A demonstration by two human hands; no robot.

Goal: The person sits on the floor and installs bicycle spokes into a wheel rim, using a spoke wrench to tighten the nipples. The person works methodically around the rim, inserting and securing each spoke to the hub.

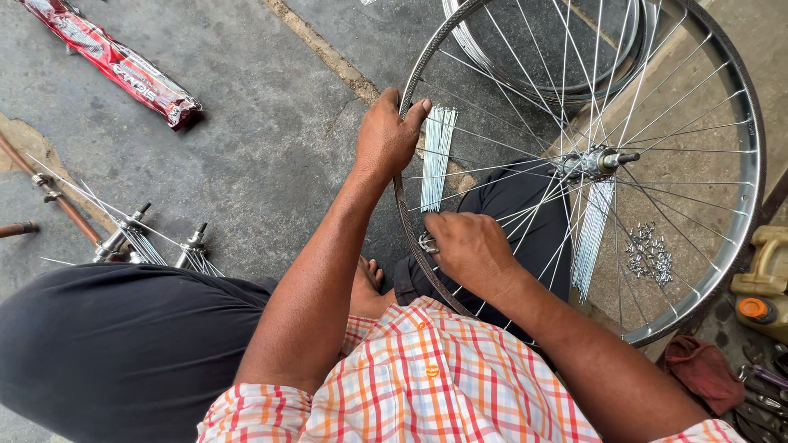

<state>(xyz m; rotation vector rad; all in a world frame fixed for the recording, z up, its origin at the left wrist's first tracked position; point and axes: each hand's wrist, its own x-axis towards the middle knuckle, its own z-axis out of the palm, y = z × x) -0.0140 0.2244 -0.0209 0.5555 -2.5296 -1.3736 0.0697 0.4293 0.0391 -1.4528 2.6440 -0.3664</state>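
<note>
**Spoke work at the rim, one hand steadying, one hand at the near edge**

The left hand (387, 135) is closed over the rim of the bicycle wheel (743, 123), fingers wrapped over the top edge and thumb on the near side, at about ten o'clock on the wheel's circle. The right hand (466, 246) sits at about eight o'clock on the same rim, fingers curled narrow and pinched around a small metal tool (427, 242) pressed against the rim; what exactly the fingertips grip is hidden under the knuckles.

By the look of it the step in hand is fitting or tightening a spoke at the rim. The next move calls for a steady hold from the left hand while the right works in small turns.

From the right hand, the hub (595, 162) lies at two o'clock, well apart. A bundle of loose spokes (437, 156) lies just beside the left hand at three o'clock, and a scatter of spoke nipples (650, 254) lies on the ground inside the wheel at three o'clock from the right hand. Spare hubs with spokes (144, 238) lie well apart at nine o'clock.
</note>
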